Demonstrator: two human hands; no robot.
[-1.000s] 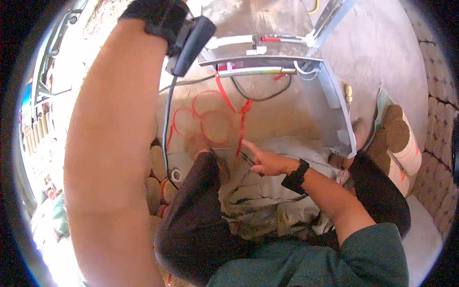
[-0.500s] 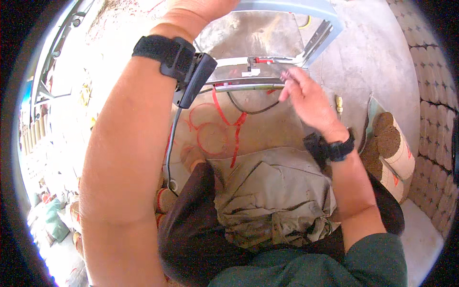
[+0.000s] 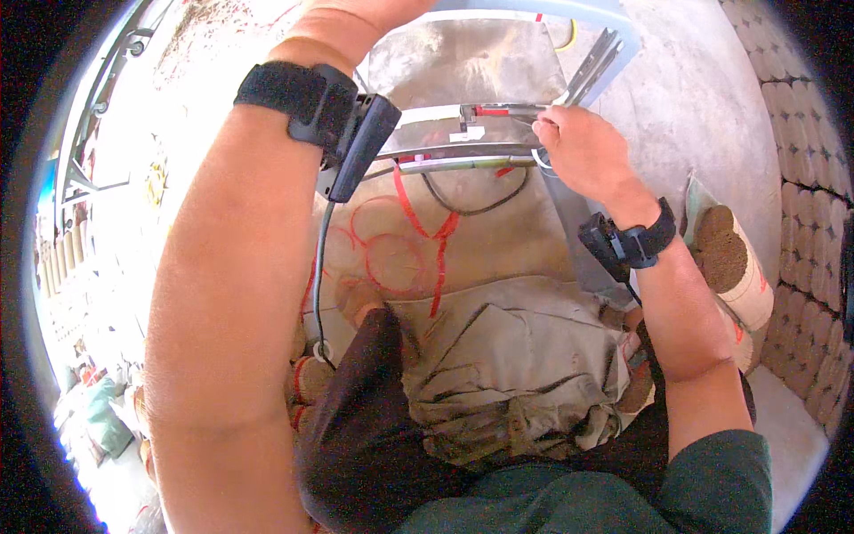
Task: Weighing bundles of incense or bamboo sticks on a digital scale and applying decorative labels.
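A pale blue-grey frame (image 3: 614,27) with metal inner strips stands upright at the top of the view. My left hand (image 3: 369,11) is at its upper left, partly cut off by the picture's edge, so its fingers are hidden. My right hand (image 3: 587,151) is closed at the lower right corner of the frame, fingertips at the end of the white crossbar (image 3: 427,114). What it pinches is mostly covered; a thin grey piece shows by the fingertips. A red strip (image 3: 491,111) lies beside a small metal catch (image 3: 467,114) on the crossbar. A white loop (image 3: 539,158) shows below the fingers.
A grey-brown cloth (image 3: 507,374) covers my lap. Cardboard (image 3: 498,240) with red markings lies ahead of it, with a dark cable (image 3: 471,211) over it. Rolled brown bundles (image 3: 729,254) stand at the right, beside stacked brown blocks (image 3: 805,178). A wheeled metal rack (image 3: 80,133) is far left.
My right hand has moved slightly right and turned, its fingers now closed at the crossbar's right end. Its forearm has swung outward. The left arm has shifted only a little.
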